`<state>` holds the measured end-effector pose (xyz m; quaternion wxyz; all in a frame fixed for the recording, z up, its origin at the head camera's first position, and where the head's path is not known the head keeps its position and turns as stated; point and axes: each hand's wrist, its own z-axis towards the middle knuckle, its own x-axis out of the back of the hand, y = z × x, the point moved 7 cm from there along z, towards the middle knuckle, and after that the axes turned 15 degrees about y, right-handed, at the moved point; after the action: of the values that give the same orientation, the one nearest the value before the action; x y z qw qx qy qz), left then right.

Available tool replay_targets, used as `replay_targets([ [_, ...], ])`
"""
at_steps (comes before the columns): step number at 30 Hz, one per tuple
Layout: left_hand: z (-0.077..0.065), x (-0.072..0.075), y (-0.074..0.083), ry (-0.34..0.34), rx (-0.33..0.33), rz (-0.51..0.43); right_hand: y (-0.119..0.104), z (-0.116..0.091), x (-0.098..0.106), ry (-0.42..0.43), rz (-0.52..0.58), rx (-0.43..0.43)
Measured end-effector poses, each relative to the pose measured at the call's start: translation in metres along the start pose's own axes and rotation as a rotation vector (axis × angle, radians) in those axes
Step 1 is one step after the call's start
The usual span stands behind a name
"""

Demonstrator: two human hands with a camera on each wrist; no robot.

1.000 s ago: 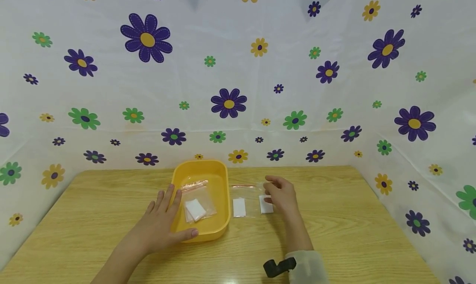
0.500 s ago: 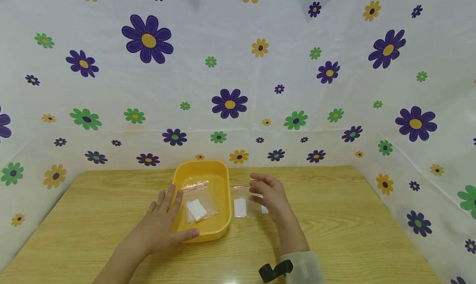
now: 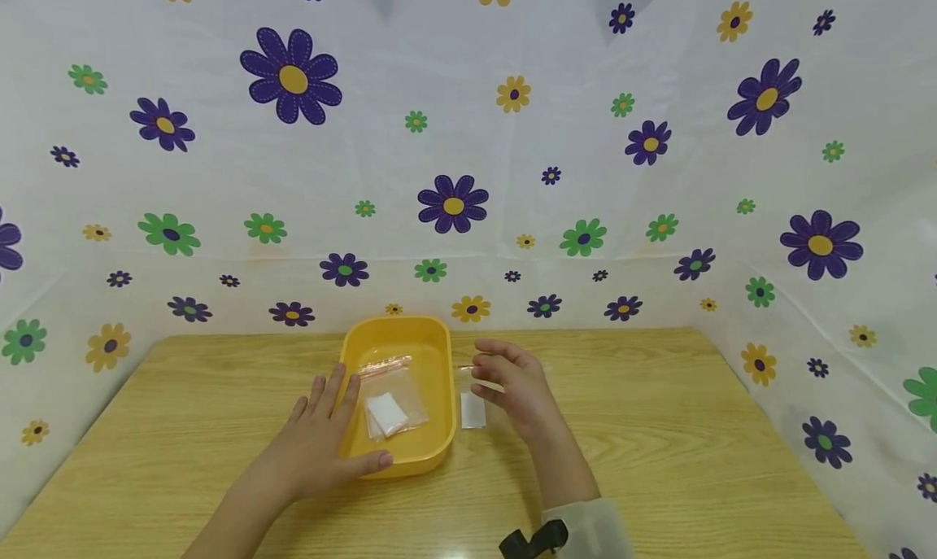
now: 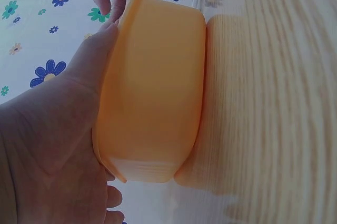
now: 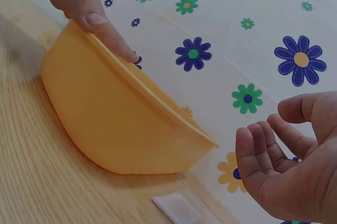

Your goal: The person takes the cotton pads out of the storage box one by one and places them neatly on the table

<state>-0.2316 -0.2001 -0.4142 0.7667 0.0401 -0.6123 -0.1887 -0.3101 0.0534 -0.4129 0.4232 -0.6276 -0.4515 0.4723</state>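
My left hand (image 3: 316, 441) rests on the near left rim of a yellow plastic tub (image 3: 437, 429), fingers spread and thumb along the front edge. Inside the tub lie clear zip bags (image 3: 410, 392) with red-lined tops and white rectangular inserts, overlapping. To the tub's right, a small zip bag with a white insert (image 3: 472, 411) lies flat on the table. Over it hovers my right hand (image 3: 523, 392), fingers loosely bent with nothing between them. In the right wrist view, a gap shows between those fingers and the white packet (image 5: 178, 207) below. My right hand hides a second bag.
The wood-grain table (image 3: 659, 429) ends at the back against a white sheet (image 3: 381, 160) printed with flowers, which also closes off both sides. A black strap device (image 3: 534, 539) sits on my right wrist, beside a pale sleeve (image 3: 593, 530).
My right hand has moved left, from the right-hand bag toward the bag beside the tub, and now covers the right-hand white insert. The left hand and tub stay in place.
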Motion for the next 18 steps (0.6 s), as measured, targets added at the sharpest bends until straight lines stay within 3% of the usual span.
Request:
replay_targets([
  [18,0.0,0.001,0.002,0.004,-0.007,0.0,0.013,-0.009,-0.026,-0.094,-0.02,-0.014],
])
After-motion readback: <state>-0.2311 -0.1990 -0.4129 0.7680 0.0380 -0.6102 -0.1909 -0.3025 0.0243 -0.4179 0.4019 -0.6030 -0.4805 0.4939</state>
